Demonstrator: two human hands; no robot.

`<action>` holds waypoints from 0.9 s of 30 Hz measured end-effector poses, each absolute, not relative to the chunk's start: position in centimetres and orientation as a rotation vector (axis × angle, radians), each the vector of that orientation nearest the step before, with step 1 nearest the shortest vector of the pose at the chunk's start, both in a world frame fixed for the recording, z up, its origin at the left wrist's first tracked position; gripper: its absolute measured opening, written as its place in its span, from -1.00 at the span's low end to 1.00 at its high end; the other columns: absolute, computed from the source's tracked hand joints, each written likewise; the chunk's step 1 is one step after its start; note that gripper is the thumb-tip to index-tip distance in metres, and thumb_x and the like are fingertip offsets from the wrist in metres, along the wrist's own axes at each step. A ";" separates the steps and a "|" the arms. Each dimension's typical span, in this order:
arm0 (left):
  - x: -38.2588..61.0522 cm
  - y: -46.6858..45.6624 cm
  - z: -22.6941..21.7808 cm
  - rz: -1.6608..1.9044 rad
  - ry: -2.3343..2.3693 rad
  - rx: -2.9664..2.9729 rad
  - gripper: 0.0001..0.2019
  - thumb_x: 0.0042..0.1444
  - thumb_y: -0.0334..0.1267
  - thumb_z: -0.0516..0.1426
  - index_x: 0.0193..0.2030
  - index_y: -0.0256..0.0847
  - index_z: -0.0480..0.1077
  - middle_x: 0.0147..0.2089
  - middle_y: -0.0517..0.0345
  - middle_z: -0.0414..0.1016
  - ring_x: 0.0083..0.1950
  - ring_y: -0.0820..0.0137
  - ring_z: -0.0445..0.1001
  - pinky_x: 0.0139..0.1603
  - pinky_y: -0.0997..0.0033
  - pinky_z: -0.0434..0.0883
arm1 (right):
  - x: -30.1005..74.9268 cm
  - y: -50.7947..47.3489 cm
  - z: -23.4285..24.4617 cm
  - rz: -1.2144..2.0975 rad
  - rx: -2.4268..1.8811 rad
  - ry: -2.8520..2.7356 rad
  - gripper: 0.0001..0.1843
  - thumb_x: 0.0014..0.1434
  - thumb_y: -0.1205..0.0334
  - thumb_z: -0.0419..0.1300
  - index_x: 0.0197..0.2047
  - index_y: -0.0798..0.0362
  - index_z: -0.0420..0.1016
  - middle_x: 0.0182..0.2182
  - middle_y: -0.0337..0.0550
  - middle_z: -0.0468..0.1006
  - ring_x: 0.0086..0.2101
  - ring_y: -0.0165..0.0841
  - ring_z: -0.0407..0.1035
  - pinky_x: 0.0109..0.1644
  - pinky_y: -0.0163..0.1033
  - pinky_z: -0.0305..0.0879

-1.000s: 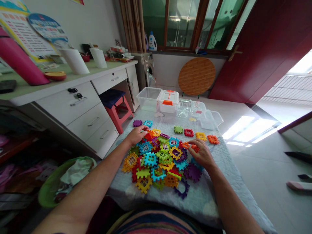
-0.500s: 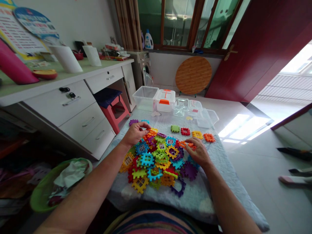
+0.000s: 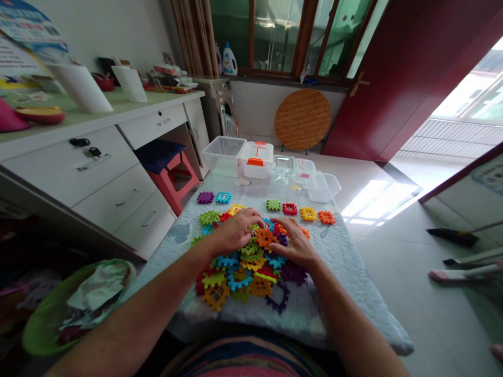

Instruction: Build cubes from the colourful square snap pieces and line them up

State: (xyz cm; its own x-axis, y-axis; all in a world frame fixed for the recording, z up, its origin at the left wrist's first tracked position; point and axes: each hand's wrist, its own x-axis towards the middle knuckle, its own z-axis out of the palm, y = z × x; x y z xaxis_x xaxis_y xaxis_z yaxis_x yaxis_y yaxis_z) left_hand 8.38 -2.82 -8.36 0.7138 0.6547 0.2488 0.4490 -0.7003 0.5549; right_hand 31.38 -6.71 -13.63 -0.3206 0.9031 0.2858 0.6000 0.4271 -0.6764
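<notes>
- Our left hand (image 3: 231,233) and right hand (image 3: 293,242) lie spread, palms down, fingertips nearly meeting.
- Between them sits an orange square plastic block (image 3: 265,237); we cannot tell if it is gripped.
- They hide part of the multicoloured plastic block heap (image 3: 239,267), mid-way on the quilted pale-blue cover (image 3: 334,246).

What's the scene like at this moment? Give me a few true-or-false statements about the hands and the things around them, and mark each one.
1. The left hand and right hand rest on the pile of plastic puzzle pieces. True.
2. The left hand holds a purple piece up in the air. False: the purple piece lies on the quilt, apart from both hands.
3. An orange piece lies between the hands. True.
4. The white case sits on the red stool. False: the white case stands beside a clear plastic box, and the red stool is off to the left.
</notes>
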 end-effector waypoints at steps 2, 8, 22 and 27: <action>6.5 -2.1 -7.9 0.671 0.959 2.415 -0.65 -0.01 -0.51 0.03 -0.12 -0.14 0.46 0.02 0.07 0.48 0.11 0.26 0.42 0.22 0.25 0.31 | 31.3 -6.7 -13.7 0.605 -1.247 -2.071 -0.33 0.09 -0.03 0.33 0.24 -0.10 0.31 0.10 -0.07 0.42 0.13 -0.11 0.20 0.24 0.09 0.17; -0.2 1.3 -11.0 0.917 1.461 2.233 -0.74 0.07 -0.12 0.10 -0.17 -0.21 0.44 -0.03 -0.03 0.50 0.06 0.15 0.44 0.20 0.14 0.32 | 30.7 -6.5 -13.9 0.624 -1.229 -2.151 -0.34 0.07 0.08 0.36 0.22 -0.05 0.33 0.03 -0.04 0.42 0.08 -0.14 0.23 0.20 0.06 0.22; -2.3 1.8 -17.0 0.892 1.620 1.934 -0.50 0.09 0.14 0.07 -0.04 -0.22 0.45 0.01 -0.02 0.54 0.04 0.14 0.48 0.16 0.19 0.34 | 38.5 -5.4 -14.6 0.372 -1.554 -1.548 -0.43 0.03 0.05 0.32 0.10 0.01 0.38 -0.09 -0.04 0.46 -0.09 -0.17 0.38 0.06 0.04 0.31; -2.5 1.9 -17.2 0.903 1.629 1.906 -0.49 0.07 0.16 0.08 -0.05 -0.21 0.47 -0.01 -0.01 0.55 0.01 0.15 0.49 0.16 0.18 0.34 | 40.0 -6.0 -15.4 0.448 -1.694 -1.799 -0.46 0.01 0.06 0.30 0.07 0.02 0.41 -0.06 -0.02 0.44 -0.04 -0.14 0.36 0.13 0.03 0.26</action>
